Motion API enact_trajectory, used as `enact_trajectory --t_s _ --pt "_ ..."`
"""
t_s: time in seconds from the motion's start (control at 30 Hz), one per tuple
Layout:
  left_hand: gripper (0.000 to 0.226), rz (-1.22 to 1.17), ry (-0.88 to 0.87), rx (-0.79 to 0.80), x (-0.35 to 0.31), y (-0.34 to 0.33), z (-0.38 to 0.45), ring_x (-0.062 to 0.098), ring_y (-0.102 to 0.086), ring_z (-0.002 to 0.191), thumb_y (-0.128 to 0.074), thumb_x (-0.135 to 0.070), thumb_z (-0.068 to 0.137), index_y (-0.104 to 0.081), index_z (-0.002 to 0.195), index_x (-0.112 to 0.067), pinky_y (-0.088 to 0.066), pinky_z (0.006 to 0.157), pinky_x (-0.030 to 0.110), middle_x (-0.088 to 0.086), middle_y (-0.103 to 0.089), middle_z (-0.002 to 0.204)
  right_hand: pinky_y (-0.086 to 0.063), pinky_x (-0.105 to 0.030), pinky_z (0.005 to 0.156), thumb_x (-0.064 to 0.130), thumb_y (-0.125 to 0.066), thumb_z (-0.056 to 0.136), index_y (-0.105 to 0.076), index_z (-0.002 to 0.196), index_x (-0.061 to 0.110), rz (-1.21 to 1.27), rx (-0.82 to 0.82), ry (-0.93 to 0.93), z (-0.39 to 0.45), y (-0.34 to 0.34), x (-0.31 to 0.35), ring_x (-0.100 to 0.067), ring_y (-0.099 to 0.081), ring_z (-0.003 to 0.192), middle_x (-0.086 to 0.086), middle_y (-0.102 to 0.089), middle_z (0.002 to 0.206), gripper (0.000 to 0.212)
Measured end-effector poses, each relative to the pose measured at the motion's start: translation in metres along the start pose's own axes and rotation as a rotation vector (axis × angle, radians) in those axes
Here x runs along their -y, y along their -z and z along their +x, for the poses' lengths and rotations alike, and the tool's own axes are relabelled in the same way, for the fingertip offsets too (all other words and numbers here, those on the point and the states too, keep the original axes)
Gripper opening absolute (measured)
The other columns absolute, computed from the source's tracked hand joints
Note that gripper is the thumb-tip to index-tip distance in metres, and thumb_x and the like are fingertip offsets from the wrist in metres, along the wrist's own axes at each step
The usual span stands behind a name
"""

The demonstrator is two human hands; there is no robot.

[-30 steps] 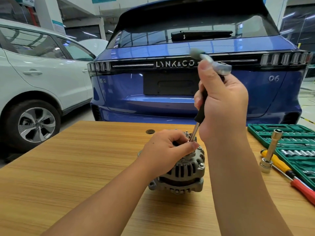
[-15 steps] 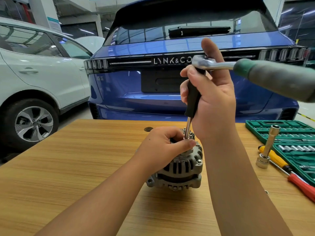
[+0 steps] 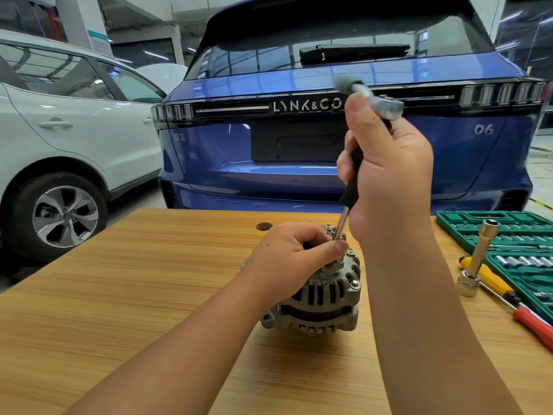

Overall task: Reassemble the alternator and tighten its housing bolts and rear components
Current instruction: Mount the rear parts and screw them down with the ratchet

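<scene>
Blue car: parked just past the surface's far edge, tailgate facing us; "LYNK&CO" reads across the light bar, its last letter partly behind the right hand's thumb, and "06" sits at the right. Its roof is cut off at the top.
White car: beside the blue one, off the surface's far left corner, only its rear half in view.
Surface: wood-grain top with a small dark round cap near the far edge.
Socket case: green, open, at the right edge and cut off there; rows of sockets inside, any writing too small to read.
Alternator: grey, finned, standing around the middle of the surface; its top is largely hidden under the left hand.
Right hand: raised above the alternator, wrapped round a black-handled driver whose metal shaft runs down to the alternator's top; the tip is hidden.
Ratchet: atop the driver, blurred.
Left hand: curled over the alternator's top, fingers pinching round the shaft's foot.
Screwdrivers: yellow-handled and red-handled, near the right edge, a long socket leaning across them.
</scene>
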State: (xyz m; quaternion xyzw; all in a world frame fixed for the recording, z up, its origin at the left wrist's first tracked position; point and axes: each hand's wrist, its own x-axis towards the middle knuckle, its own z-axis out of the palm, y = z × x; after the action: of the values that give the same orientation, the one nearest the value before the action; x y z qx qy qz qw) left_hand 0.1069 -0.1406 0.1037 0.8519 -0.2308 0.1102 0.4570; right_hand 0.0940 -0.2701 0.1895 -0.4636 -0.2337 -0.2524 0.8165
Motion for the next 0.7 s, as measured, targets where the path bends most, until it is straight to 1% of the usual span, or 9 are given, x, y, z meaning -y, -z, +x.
enact_trajectory --t_s 0.07,0.13,0.2,0.27,0.33,0.4,0.47,0.57,0.7 --pt "0.033 -0.006 0.010 -0.005 0.001 -0.001 0.001 0.003 -0.063 0.080 -0.056 -0.071 0.079 -0.068 0.088 -0.042 -0.053 0.066 0.030 -0.014 -0.068 0.083 -0.039 -0.022 0.054 0.024 -0.065 0.095 -0.064 0.092 0.014 0.076 0.104 -0.102 0.006 0.004 0.000 -0.011 -0.049 0.057 0.006 -0.060 0.073 0.011" --pt "0.037 -0.008 0.022 -0.013 0.002 -0.001 0.002 0.006 -0.063 0.078 -0.056 -0.072 0.079 -0.068 0.087 -0.038 -0.056 0.070 0.037 -0.010 -0.068 0.082 -0.040 -0.022 0.058 0.021 -0.062 0.092 -0.064 0.101 0.017 0.171 0.181 -0.166 0.005 0.006 -0.003 -0.011 -0.054 0.064 0.005 -0.066 0.082 0.010" --pt "0.032 0.001 0.023 -0.015 0.003 -0.001 0.002 0.005 -0.062 0.079 -0.057 -0.069 0.082 -0.067 0.086 -0.039 -0.055 0.069 0.035 -0.011 -0.067 0.082 -0.042 -0.022 0.059 0.017 -0.061 0.093 -0.062 0.110 0.022 0.161 0.185 -0.117 0.005 0.005 -0.006 -0.013 -0.056 0.068 0.002 -0.068 0.089 0.018" --pt "0.023 0.003 0.022 -0.013 0.003 -0.001 0.001 0.002 -0.062 0.080 -0.058 -0.066 0.085 -0.067 0.085 -0.044 -0.052 0.065 0.030 -0.015 -0.067 0.082 -0.044 -0.025 0.061 0.012 -0.058 0.097 -0.058 0.119 0.028 0.109 0.187 0.012 0.002 0.003 -0.007 -0.016 -0.057 0.070 -0.002 -0.068 0.094 0.027" --pt "0.015 0.008 0.020 -0.009 0.002 -0.001 0.001 -0.002 -0.061 0.082 -0.060 -0.062 0.088 -0.067 0.083 -0.050 -0.048 0.066 0.026 -0.019 -0.067 0.082 -0.044 -0.029 0.064 0.008 -0.056 0.099 -0.058 0.121 0.031 0.071 0.192 0.091 0.001 0.002 -0.009 -0.017 -0.056 0.071 -0.002 -0.068 0.094 0.032" --pt "0.012 0.013 0.021 -0.006 0.001 -0.001 0.001 -0.002 -0.062 0.083 -0.061 -0.058 0.091 -0.066 0.086 -0.049 -0.050 0.067 0.027 -0.020 -0.067 0.083 -0.043 -0.030 0.065 0.007 -0.055 0.098 -0.061 0.119 0.031 0.073 0.200 0.104 0.002 0.001 -0.010 -0.015 -0.055 0.072 0.000 -0.067 0.092 0.033" --pt "0.015 0.010 0.028 -0.005 0.001 -0.001 0.001 0.000 -0.062 0.083 -0.061 -0.060 0.090 -0.066 0.088 -0.046 -0.055 0.070 0.033 -0.018 -0.067 0.083 -0.042 -0.030 0.065 0.006 -0.048 0.098 -0.062 0.119 0.029 0.137 0.221 0.086 0.003 0.002 -0.010 -0.014 -0.057 0.072 0.001 -0.067 0.090 0.034" --pt "0.028 0.000 0.032 -0.012 0.000 -0.001 0.000 0.002 -0.062 0.082 -0.056 -0.067 0.082 -0.067 0.089 -0.043 -0.057 0.074 0.039 -0.016 -0.067 0.083 -0.044 -0.030 0.065 0.021 -0.033 0.098 -0.060 0.125 0.020 0.290 0.291 -0.002 0.003 0.004 -0.009 -0.023 -0.053 0.069 -0.008 -0.066 0.092 0.037" --pt "0.021 0.006 0.030 -0.008 0.001 -0.001 0.000 0.004 -0.062 0.082 -0.060 -0.060 0.089 -0.067 0.090 -0.040 -0.057 0.075 0.042 -0.013 -0.067 0.084 -0.042 -0.030 0.064 0.046 -0.035 0.099 -0.056 0.129 0.018 0.266 0.273 -0.050 0.002 0.003 -0.008 -0.023 -0.051 0.069 -0.008 -0.064 0.094 0.046"
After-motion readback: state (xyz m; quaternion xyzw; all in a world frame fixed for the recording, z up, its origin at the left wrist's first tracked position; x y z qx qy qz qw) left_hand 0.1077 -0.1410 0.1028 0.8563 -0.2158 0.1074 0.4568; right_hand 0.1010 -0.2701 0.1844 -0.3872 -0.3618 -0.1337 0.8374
